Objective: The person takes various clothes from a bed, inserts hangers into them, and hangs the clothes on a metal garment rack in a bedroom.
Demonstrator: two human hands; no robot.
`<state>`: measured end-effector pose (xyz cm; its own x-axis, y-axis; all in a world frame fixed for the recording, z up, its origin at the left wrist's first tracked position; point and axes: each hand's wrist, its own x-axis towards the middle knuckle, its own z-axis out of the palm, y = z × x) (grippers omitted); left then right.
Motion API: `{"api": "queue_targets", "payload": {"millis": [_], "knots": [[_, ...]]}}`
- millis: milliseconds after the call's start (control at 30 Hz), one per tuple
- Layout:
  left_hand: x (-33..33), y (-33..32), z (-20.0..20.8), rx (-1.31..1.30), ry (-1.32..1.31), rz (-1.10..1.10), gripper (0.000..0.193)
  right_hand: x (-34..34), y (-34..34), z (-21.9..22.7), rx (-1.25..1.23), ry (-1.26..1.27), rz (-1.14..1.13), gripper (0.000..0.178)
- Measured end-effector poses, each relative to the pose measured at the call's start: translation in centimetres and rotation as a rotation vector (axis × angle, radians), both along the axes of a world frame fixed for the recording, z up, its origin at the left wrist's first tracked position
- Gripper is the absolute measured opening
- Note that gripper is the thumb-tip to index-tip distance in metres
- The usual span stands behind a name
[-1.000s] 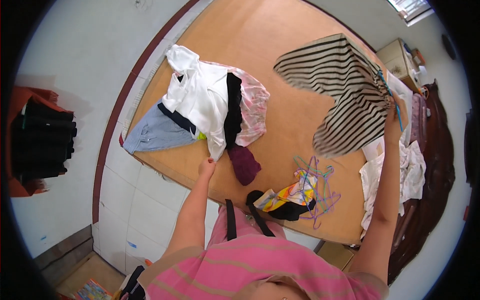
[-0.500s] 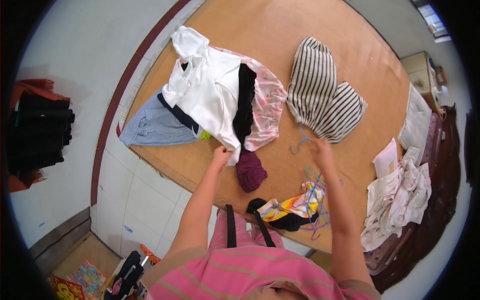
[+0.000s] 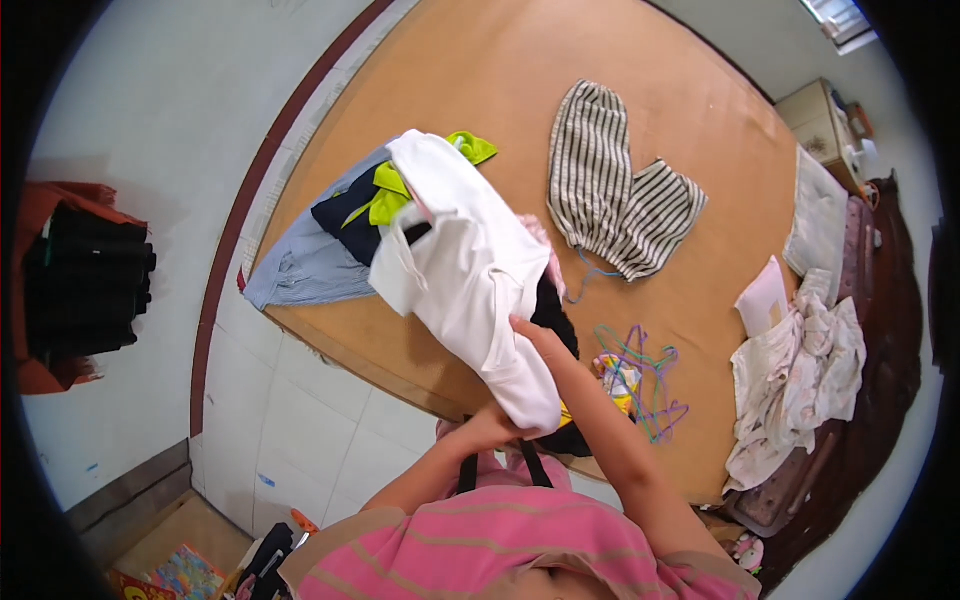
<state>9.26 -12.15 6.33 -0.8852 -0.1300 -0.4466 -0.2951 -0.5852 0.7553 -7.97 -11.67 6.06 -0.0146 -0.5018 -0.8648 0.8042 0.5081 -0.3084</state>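
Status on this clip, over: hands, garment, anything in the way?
Left hand and right hand both gripping white top. White top held up, loosely creased. Black cloth and pink cloth partly hidden behind it.

Bright, soft light fills the fisheye-curved, black-rimmed view.

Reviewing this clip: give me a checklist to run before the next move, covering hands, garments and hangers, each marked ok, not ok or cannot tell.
1. Left hand on the white garment: ok, it holds the end nearest the person.
2. Right hand on the same garment: ok, though its fingers are mostly hidden.
3. White garment spread flat: not ok, it is folded and bunched.
4. Striped garment apart from the white one: ok, it lies off to the right.
5. Purple and teal hangers separated: not ok, they overlap in a tangle.
6. White garment free of a hanger inside: cannot tell, the folds hide it.
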Motion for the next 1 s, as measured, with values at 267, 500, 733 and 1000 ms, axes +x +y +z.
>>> {"api": "queue_targets", "payload": {"millis": [267, 500, 733, 1000], "knots": [[2.7, -7.1, -1.4, -0.615, -0.307, 0.574, 0.033, 2.0, 5.0, 4.7, -0.153, 0.987, 0.589, 0.066], [0.7, -10.6, 2.1, 0.046, -0.199, 0.565, 0.033, 3.6, 4.9, 12.6, -0.788, 1.605, 0.754, 0.062], [4.8, -12.1, 7.8, -0.156, -0.045, 0.639, 0.013, 1.9, 2.8, 10.0, -0.163, 1.208, 0.370, 0.088], [5.1, -9.1, 16.1, -0.307, 0.093, 0.658, 0.013, 6.9, 2.5, 12.6, -0.471, 1.577, 0.469, 0.054]]}}
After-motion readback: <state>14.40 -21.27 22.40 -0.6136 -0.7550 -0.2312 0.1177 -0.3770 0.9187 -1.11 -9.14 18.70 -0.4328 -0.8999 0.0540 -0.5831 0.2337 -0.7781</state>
